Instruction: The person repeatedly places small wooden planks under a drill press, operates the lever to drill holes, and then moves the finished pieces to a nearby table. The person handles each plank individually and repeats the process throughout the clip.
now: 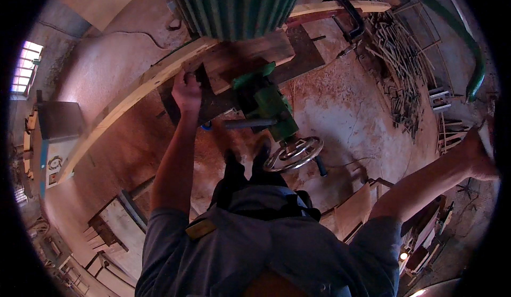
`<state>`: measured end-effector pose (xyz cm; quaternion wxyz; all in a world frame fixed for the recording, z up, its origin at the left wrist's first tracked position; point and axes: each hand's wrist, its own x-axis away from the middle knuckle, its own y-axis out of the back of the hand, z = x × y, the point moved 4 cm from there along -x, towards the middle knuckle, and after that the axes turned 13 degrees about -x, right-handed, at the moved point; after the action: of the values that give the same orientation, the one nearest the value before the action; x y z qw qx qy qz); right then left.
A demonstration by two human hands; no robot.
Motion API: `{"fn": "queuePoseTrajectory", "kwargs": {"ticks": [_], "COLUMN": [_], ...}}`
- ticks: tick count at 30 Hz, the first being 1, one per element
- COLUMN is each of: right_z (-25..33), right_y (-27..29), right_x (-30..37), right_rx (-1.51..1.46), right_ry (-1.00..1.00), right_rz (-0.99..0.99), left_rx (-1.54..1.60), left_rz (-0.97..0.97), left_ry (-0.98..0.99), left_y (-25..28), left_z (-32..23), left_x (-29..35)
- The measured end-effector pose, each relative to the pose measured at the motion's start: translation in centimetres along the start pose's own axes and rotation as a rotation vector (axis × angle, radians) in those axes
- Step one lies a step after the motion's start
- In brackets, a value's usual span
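My left hand (186,92) is over the dark machine table (306,57), its fingers curled beside a long pale wooden beam (139,88). Whether they grip the beam or something else is hidden. Just right of that hand lies a thick wooden block (247,57), with a green clamp (261,79) at its near side. A metal handwheel (294,154) sits at the clamp's near end. Far out to the right, my right hand (481,156) is cut off by the dark rim; a pale edge shows beside it, and its fingers cannot be made out.
A green ribbed machine housing (234,7) overhangs the block. A black C-clamp (348,15) sits on the beam's right part. Thin wood strips (396,63) are heaped at right, near a green hose (476,57). A grey cabinet (58,132) stands left. Boards (120,225) lie lower left.
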<state>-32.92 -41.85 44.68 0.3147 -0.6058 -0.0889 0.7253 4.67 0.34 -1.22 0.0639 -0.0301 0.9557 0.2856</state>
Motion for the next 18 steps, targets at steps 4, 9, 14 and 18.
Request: {"fn": "queuePoseTrajectory", "kwargs": {"ticks": [4,9,14,18], "right_z": [0.5,4.4,4.1,2.8], "right_y": [1.9,10.5,9.8,8.6], "right_x": [1.8,3.4,7.9,11.4], "right_rx": [0.023,-0.171,0.023,0.11], "right_ry": [-0.082,-0.204,-0.086,-0.052], "right_rz": [0.056,0.004,-0.41,-0.493], "left_rx": [0.222,0.302,0.025,0.339], "left_rz": [-0.019,-0.047,-0.05,0.031], "left_ry": [0.024,0.041,-0.031,0.031], "left_y": [0.3,-0.6,-0.3,-0.5], "left_z": [-0.5,0.9,0.5,0.8], "left_x": [0.7,0.0,0.1,0.2]}}
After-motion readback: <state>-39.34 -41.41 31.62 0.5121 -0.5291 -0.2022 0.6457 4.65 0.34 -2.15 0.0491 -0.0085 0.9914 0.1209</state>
